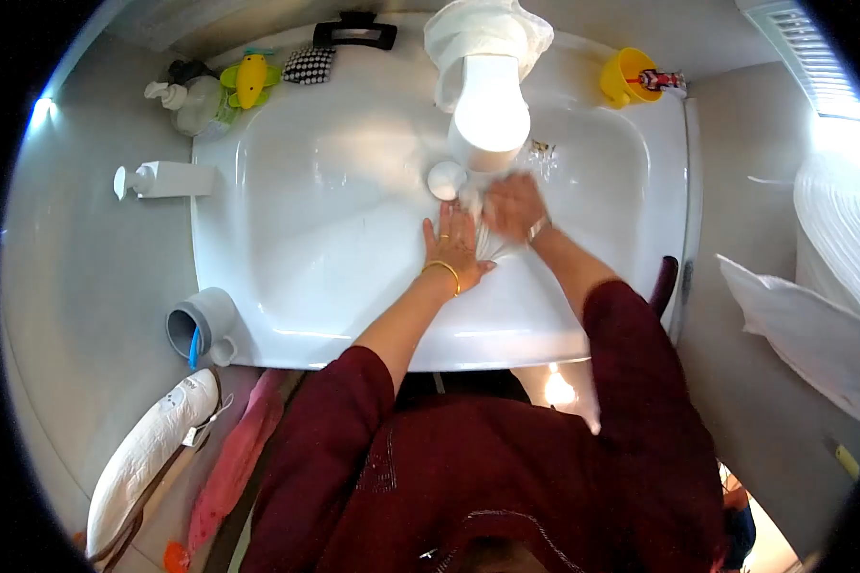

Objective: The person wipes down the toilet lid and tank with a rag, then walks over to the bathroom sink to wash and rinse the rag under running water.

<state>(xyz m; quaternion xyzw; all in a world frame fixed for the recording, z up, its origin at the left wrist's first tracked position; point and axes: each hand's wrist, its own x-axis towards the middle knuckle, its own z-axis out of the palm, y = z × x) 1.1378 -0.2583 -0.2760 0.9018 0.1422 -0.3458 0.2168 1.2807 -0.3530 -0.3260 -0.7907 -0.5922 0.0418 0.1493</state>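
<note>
In the head view, my left hand (455, 244) lies flat in the white sink (334, 248), fingers stretched toward the drain cover (446, 180). Right beside it my right hand (514, 206) is curled closed and smeared by motion. Between the two hands runs a creased white cloth (492, 246), hard to tell from the white basin. My right fingers seem closed on its upper part, while my left hand presses along its side. The white faucet (488, 115) reaches over the basin just above both hands.
Along the back rim are a black hair clip (355, 31), a dotted pouch (309, 66), a yellow toy (251, 81) and a yellow cup (631, 76). Pump bottles (174, 179) and a grey cup (201, 323) line the left. Paper towel (836, 229) hangs at the right.
</note>
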